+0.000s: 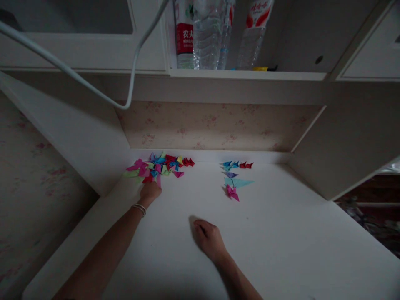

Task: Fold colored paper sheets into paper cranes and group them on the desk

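Paper pile: I'm seeing the folded-paper pile (pixel 168 162) lying at back L of the white tabletop (pixel 281 241), pcs overlapping, mixing pink, green, blue, red, yellow, purple.
L hand: my L hand (pixel 151 191) is resting at the pile's near edge; a red pc (pixel 148 178) & pink pc (pixel 158 180) are showing just past the knuckles.
L fingers: curling down, away from cam, tips hiding; can't tell if I'm gripping a pc.
L wrist: wearing a bracelet (pixel 139 208).
R hand: my R hand (pixel 210 239) is resting on the tabletop nr the middle, well apart from the pile.
R fingers: folding inward, forming a loose fist.
R-side pcs: a smaller paper group (pixel 236 182) is lying apart, R of the pile; blue & red pcs are sitting at back, purple next, a long teal one pointing R, magenta nearest me.
Overhead: clear bottles (pixel 208 37) are standing in the open shelf (pixel 250 74); a yellow item (pixel 260 68) is lying by its front edge.
Upper L: a white cable (pixel 133 75) is hanging down, bending.
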Tool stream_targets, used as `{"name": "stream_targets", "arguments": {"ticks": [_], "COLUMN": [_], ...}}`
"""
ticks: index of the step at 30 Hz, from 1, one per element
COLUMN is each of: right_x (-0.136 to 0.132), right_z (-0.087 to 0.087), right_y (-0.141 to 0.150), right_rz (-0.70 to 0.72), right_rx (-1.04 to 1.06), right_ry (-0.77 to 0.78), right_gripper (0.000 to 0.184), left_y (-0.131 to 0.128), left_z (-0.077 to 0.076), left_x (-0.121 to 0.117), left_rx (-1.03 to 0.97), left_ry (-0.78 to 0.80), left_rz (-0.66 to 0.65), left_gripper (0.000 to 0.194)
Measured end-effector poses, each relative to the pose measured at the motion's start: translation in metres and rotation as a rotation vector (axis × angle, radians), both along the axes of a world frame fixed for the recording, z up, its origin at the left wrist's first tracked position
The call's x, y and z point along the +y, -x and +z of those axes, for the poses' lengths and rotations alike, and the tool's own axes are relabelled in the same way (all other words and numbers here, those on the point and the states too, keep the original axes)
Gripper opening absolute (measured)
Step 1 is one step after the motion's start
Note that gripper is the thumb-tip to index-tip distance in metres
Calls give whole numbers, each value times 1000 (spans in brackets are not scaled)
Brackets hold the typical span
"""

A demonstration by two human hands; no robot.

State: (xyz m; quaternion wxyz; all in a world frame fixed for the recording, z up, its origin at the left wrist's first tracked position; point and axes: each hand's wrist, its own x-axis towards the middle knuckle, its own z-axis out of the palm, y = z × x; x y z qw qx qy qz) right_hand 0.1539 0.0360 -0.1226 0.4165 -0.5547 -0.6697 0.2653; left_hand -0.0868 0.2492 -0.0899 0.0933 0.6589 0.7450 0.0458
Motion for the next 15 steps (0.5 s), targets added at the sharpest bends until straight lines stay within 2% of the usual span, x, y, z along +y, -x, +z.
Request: {"name": "stream_targets", "arguments": {"ticks": [9,15], "right_x": [-1,-1], "right_z": [-1,2], "right_y": [1,2], "right_rz": [2,-3], "right_rx": [-34,-34], "right_ry": [-23,-17], "right_gripper": [31,31], "left_y": [-4,2], "left_z": [4,13], "left_x": [-20,-28], "left_rx": [147,186], "left_ry": [-75,-156], "left_rz": [-97,-97], "left_gripper": [31,38]}}
